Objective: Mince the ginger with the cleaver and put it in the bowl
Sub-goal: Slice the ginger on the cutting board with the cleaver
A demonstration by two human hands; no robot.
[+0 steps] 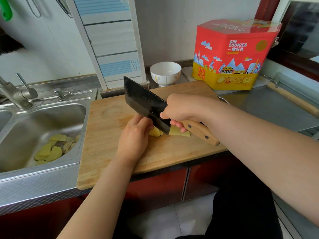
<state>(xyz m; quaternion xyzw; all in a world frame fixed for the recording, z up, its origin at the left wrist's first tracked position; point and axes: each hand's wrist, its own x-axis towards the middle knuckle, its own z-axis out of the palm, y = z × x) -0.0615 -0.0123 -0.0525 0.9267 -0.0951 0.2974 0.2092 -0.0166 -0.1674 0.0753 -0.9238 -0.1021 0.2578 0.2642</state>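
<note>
Pale yellow peeled ginger [178, 131] lies on the wooden cutting board [107, 145]. My right hand [183, 109] grips the wooden handle of a dark cleaver [143, 99], whose blade stands on the ginger with slices on both sides of it. My left hand [136, 133] holds the ginger piece left of the blade with curled fingers, knuckles against the blade's flat. A white bowl [165, 73] stands beyond the far edge of the board, and nothing shows inside it.
A steel sink [43, 121] to the left of the board holds yellow ginger peelings [51, 149]; its tap [15, 94] stands at the far left. A red and yellow cookie tin [233, 52] sits at the back right on the steel counter [269, 107].
</note>
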